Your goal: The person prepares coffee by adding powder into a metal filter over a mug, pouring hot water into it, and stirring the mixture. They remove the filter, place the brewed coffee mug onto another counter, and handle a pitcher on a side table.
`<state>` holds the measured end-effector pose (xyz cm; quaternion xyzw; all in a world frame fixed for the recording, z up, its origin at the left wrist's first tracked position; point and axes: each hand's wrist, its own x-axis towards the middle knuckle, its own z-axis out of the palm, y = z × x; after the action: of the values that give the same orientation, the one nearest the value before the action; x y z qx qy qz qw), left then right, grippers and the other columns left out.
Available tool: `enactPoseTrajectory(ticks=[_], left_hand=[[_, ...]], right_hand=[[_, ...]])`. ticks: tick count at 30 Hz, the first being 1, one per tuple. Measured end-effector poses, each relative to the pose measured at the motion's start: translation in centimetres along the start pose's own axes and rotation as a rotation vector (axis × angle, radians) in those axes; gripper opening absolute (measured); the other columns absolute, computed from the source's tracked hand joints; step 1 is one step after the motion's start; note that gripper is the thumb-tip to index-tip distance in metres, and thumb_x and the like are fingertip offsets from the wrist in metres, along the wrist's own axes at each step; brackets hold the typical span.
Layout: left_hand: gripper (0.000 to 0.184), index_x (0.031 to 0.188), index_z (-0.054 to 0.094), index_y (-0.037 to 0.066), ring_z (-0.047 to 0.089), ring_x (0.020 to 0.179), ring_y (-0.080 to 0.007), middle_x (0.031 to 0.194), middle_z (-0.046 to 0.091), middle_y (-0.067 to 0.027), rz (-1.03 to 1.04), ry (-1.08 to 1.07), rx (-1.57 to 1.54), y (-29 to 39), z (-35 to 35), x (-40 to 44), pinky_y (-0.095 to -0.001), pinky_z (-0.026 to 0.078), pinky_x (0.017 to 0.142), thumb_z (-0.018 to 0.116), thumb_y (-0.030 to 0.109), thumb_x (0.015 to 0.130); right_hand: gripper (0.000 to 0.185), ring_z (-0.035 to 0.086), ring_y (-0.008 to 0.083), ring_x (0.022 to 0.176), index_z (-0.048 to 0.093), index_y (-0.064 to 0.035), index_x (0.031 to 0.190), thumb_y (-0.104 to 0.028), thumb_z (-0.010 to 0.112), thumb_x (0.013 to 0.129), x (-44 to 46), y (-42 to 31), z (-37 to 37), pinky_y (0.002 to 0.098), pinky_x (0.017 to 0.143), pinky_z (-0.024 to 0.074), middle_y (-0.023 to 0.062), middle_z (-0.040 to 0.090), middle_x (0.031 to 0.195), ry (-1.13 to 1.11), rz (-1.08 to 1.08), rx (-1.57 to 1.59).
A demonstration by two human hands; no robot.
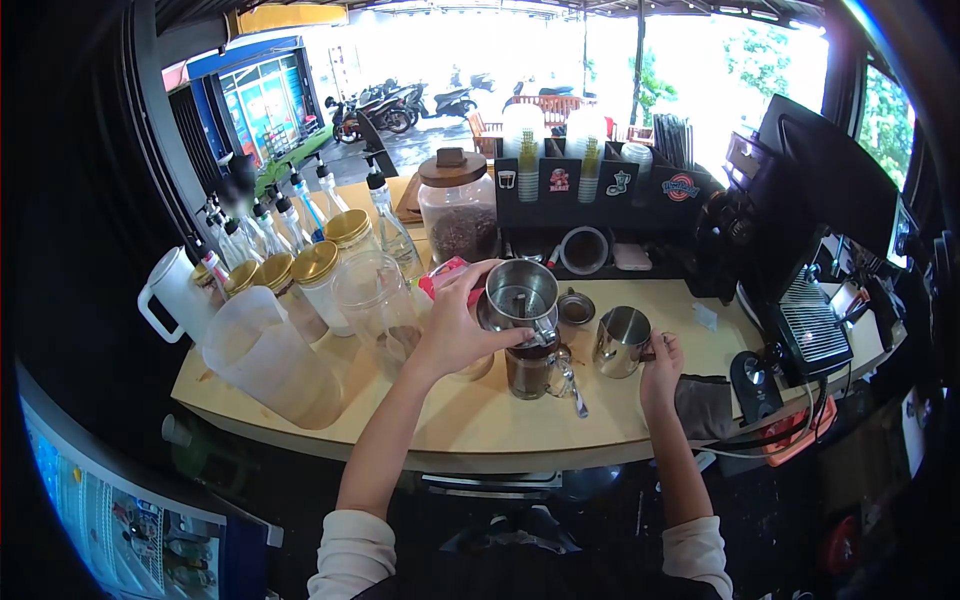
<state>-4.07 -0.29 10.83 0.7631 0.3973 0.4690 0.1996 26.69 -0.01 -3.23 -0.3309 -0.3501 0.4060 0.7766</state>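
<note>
My left hand [458,335] is closed around a metal coffee drip filter [522,287], whose open top faces up toward me. Directly under the filter stands a glass mug [526,378] with dark brown contents; whether the two touch I cannot tell. A metal spoon [579,402] leans by the mug's handle. My right hand [662,365] grips the handle of a stainless steel milk pitcher [622,345], which is upright at the counter. Behind, between filter and pitcher, lies a small round metal piece [575,308].
Left on the counter [480,437] stand a cloudy plastic pitcher [270,360], a clear container [372,295], gold-lidded jars [317,262] and several pump bottles. A wood-lidded jar [457,210] and a black cup organizer [600,190] stand behind. A dark cloth [703,405] and espresso machine [815,310] are right.
</note>
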Motion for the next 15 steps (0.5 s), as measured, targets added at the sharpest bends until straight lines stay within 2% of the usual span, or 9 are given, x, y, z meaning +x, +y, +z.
enactPoseTrajectory(ticks=[4, 8, 12, 15], left_hand=[[0.083, 0.125, 0.050, 0.002, 0.058, 0.111, -0.0236, 0.118, 0.060, -0.0119, -0.020, -0.053, -0.087, 0.4, 0.2, -0.2, -0.0355, 0.043, 0.100, 0.089, 0.029, 0.057], [0.082, 0.124, 0.051, 0.000, 0.058, 0.111, -0.0235, 0.117, 0.061, -0.0123, 0.005, -0.044, -0.071, 0.8, 0.6, -0.5, -0.0348, 0.043, 0.100, 0.089, 0.027, 0.057], [0.080, 0.123, 0.052, 0.000, 0.058, 0.111, -0.0235, 0.114, 0.062, -0.0126, 0.033, -0.043, -0.091, -0.1, 1.3, -0.6, -0.0353, 0.043, 0.100, 0.089, 0.027, 0.057], [0.083, 0.128, 0.048, 0.001, 0.055, 0.115, -0.0214, 0.121, 0.058, -0.0122, -0.013, -0.086, -0.071, -0.2, 1.5, -0.9, -0.0352, 0.040, 0.102, 0.089, 0.026, 0.060]], right_hand=[[0.020, 0.048, 0.0068, 0.065, 0.046, -0.0094, 0.079, -0.012, 0.058, 0.095, -0.5, 0.9, 0.0, 0.0229, 0.061, 0.0376, -0.0013, 0.051, 0.070, 0.029, -0.057, -0.027], [0.020, 0.044, 0.0053, 0.065, 0.046, -0.0088, 0.079, -0.013, 0.056, 0.096, -1.3, 1.3, -0.1, 0.0215, 0.062, 0.0362, -0.0030, 0.048, 0.070, 0.095, -0.083, -0.134], [0.020, 0.041, 0.0050, 0.066, 0.047, -0.0079, 0.081, -0.016, 0.054, 0.098, -1.1, 2.1, -0.7, 0.0213, 0.063, 0.0360, -0.0037, 0.044, 0.071, 0.059, -0.129, -0.202], [0.020, 0.040, 0.0053, 0.067, 0.047, -0.0067, 0.084, -0.019, 0.051, 0.099, -1.3, 2.0, -0.7, 0.0214, 0.063, 0.0362, -0.0036, 0.043, 0.074, 0.048, -0.164, -0.326]])
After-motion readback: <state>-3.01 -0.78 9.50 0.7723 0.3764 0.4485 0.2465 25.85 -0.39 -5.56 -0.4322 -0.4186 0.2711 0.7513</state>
